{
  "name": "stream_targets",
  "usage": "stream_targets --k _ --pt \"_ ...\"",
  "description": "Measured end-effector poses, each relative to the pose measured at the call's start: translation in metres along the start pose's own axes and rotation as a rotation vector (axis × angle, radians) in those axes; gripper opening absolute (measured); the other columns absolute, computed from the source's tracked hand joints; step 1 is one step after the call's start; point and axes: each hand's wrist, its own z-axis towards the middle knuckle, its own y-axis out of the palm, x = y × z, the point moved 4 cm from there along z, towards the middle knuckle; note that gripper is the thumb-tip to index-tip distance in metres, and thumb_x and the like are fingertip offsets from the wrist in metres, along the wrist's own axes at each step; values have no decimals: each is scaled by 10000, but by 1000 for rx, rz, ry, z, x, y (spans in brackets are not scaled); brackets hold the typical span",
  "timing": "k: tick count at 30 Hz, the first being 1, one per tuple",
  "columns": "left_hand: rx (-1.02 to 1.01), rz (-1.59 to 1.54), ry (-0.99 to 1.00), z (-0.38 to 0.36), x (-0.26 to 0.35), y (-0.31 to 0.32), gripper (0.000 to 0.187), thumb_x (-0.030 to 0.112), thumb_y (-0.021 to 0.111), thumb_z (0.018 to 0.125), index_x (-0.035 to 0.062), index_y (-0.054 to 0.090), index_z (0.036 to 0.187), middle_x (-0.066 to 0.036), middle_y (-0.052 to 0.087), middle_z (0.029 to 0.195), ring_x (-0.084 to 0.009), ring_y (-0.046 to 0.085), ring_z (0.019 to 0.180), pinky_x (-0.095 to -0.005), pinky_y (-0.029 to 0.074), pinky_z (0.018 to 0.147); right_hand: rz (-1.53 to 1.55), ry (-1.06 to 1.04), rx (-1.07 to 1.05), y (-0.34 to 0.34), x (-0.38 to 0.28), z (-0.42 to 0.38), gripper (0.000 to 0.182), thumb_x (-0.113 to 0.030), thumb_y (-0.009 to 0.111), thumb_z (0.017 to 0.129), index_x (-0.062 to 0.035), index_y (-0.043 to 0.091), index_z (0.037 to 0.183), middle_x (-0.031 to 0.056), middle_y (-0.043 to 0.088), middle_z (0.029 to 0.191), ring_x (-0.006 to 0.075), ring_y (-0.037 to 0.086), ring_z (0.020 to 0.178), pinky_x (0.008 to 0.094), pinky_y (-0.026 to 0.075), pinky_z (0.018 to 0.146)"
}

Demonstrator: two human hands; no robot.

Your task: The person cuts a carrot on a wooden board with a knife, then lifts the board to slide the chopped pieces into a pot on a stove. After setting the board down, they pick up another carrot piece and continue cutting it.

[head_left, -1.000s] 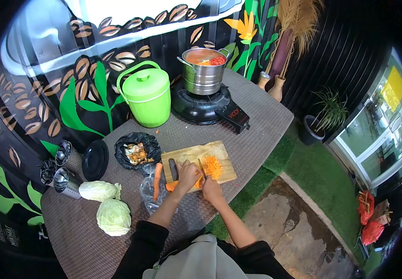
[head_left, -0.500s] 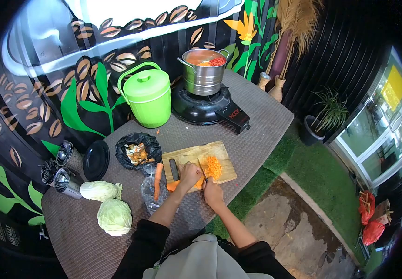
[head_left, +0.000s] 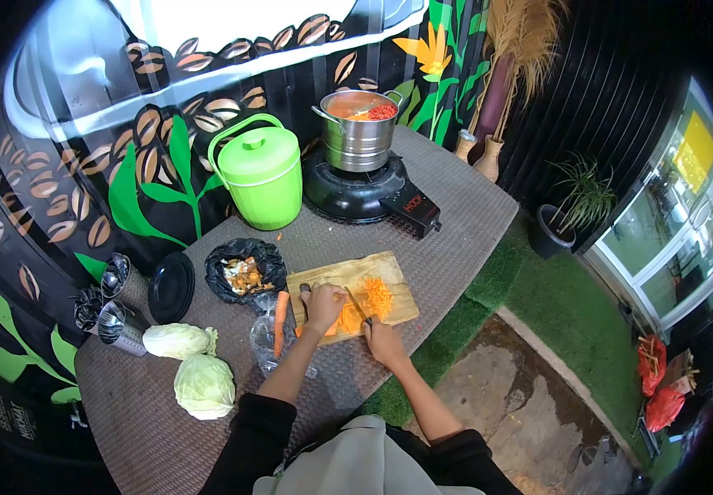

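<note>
A wooden cutting board (head_left: 405, 304) lies on the table, with a heap of finely cut carrot (head_left: 375, 297) on its right half. My right hand (head_left: 384, 341) is closed round the handle of a knife (head_left: 356, 307), whose blade points up and left over the board. To the left of the blade, my left hand (head_left: 324, 307) is over carrot pieces, its fingers bent together; what they hold, if anything, is too small to tell. Carrot slices lie below it near the board's front edge. A whole peeled carrot (head_left: 280, 322) rests on a clear plastic bag (head_left: 262, 340) beside the board.
Behind the board are a pot (head_left: 358, 147) on a black stove (head_left: 344, 195) and a green lidded bucket (head_left: 264, 186). A black bag (head_left: 270, 262) of peelings, cabbages (head_left: 205, 387), a black plate (head_left: 171, 287) and metal utensil holders (head_left: 122, 328) stand at the left.
My left hand has moved up and left, away from the knife. My right hand has shifted slightly right and down with the knife. The view has shifted a little.
</note>
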Motion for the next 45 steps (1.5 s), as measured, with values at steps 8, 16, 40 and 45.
stream_targets --k 8,16,40,45 --pt "-176 189 -102 -4 9 1 61 176 717 694 155 726 750 -14 685 772 -217 569 882 -435 287 833 -57 120 12 -7 7 6 374 -335 407 935 23 494 1003 290 610 877 441 599 831 526 470 728" --pt "-115 209 -18 5 8 24 112 194 743 683 109 728 755 -44 682 763 -221 582 867 -414 328 849 -54 38 -2 -2 9 -2 393 -346 394 939 25 504 1007 268 620 850 430 607 822 507 480 740" --pt "-141 -112 -26 3 -8 29 73 35 609 680 49 678 703 -149 653 728 -288 650 689 -360 512 627 -96 159 21 10 -10 -1 352 -298 429 929 43 502 981 287 618 841 438 610 825 506 481 733" --pt "-203 1 -86 2 -8 26 32 42 626 666 33 657 660 -164 634 699 -301 640 673 -376 504 616 -83 73 -15 1 -8 18 346 -300 423 932 39 477 974 281 621 826 441 611 823 508 479 742"
